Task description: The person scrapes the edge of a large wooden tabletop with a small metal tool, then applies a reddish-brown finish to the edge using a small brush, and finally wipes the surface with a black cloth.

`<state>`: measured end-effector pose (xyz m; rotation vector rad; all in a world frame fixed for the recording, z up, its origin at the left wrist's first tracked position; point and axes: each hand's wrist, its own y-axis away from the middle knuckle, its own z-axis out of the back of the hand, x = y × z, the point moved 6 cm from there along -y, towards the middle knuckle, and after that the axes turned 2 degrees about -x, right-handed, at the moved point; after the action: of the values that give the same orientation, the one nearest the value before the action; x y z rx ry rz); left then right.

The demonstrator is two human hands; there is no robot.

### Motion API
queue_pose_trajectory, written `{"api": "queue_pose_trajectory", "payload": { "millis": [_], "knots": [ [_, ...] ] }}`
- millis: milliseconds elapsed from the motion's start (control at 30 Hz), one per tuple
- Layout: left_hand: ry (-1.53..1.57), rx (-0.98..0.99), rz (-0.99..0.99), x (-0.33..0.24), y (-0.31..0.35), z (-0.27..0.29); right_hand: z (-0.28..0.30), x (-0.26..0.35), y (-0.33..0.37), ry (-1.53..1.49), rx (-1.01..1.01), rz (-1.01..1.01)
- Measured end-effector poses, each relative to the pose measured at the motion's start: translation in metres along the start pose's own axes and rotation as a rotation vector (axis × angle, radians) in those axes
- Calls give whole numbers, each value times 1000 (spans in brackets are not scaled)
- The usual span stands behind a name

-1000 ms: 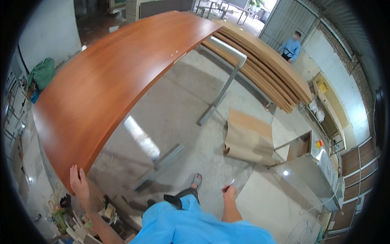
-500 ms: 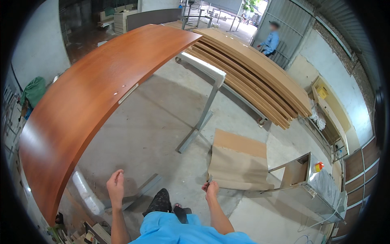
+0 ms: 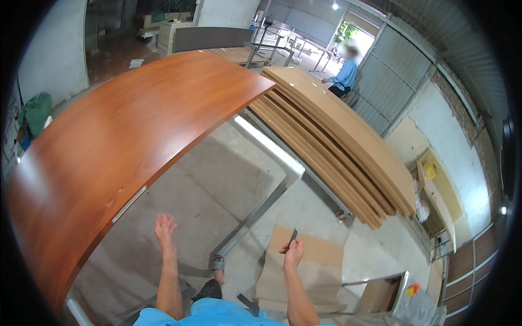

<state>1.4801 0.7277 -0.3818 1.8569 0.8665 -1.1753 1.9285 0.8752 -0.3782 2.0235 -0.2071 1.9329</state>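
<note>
A large reddish-brown wooden door panel (image 3: 157,119) with a glossy face lies flat at the left, propped above the floor. A pale metal strip (image 3: 129,205) is set in its near edge. Beside that edge, apart from it, my left hand (image 3: 165,231) is held up with fingers spread and nothing in it. In my right hand (image 3: 293,255) is a small dark flat strip (image 3: 294,235), pointing up and away; its exact kind cannot be made out. That hand is above a sheet of brown cardboard (image 3: 321,251) on the floor.
A metal stand (image 3: 266,204) with a white-wrapped top bar supports the panel's right side. Beyond it lies a stack of brown boards (image 3: 342,141). A metal cabinet (image 3: 389,293) stands at the lower right. Another person (image 3: 342,76) in blue is near the far doorway.
My view has shifted forward, nearer the stand and boards. My left hand's fingers have spread, and my right hand has risen with the dark strip showing more. The far person has moved left in view.
</note>
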Motion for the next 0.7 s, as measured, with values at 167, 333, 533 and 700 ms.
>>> {"api": "queue_pose_trajectory", "payload": {
  "millis": [167, 333, 533, 700],
  "knots": [
    [289, -17, -43, -22, -65, -125, -87, 98, -95, 189, 114, 261],
    [469, -227, -35, -33, -112, -187, -229, 191, -137, 338, 411, 449],
    [606, -431, 94, -11, -158, -207, -481, 373, -256, 665, 690, 1069],
    [618, -475, 14, 14, -187, -206, -583, 396, -356, 1135, 661, 860]
  ]
}}
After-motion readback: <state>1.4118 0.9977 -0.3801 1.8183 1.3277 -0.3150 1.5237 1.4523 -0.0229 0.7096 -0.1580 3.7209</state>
